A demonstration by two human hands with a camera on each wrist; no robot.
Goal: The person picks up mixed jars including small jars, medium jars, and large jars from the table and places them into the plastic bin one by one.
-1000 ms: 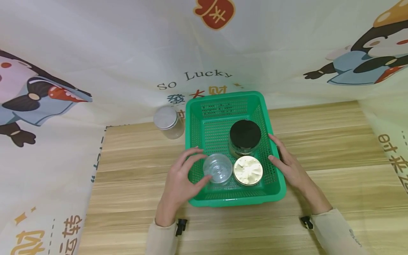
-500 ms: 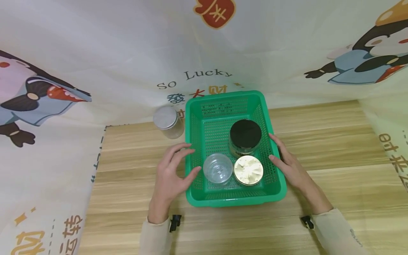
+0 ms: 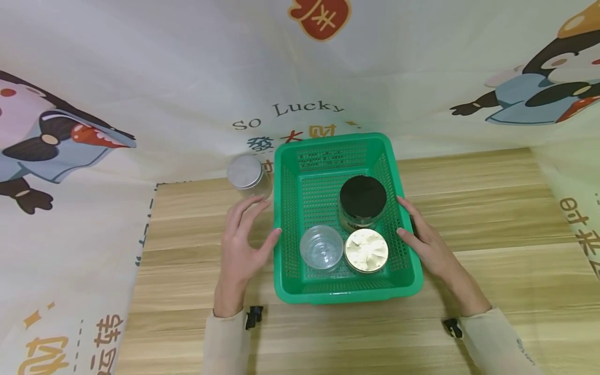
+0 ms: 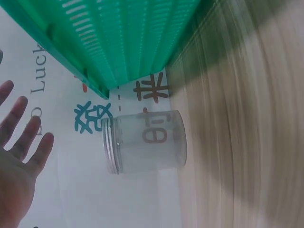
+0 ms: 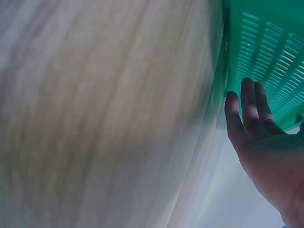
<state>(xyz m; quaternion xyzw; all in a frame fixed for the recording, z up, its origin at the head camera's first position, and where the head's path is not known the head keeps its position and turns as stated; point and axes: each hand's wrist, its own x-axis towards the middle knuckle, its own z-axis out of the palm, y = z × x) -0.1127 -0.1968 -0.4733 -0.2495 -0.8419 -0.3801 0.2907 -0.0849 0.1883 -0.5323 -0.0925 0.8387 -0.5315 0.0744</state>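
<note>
In the head view my left hand is over the table left of the green basket, thumb and fingers spread with nothing between them. Just beyond its fingertips stands a clear jar with a silver lid, upright; the left wrist view shows this see-through jar sideways. My right hand rests against the basket's right side, thumb at the rim; its fingers look fairly straight along the outer wall. Inside the basket are a clear jar without a lid, a gold-lidded jar and a black-lidded jar.
The wooden table runs back to a printed cloth hanging behind and at both sides. The basket's back rim is close to that cloth. The silver-lidded jar stands between the basket's left wall and the cloth.
My left hand has moved away from the clear lidless jar, out over the basket's left rim toward the silver-lidded jar. The right hand has stayed at the basket's side.
</note>
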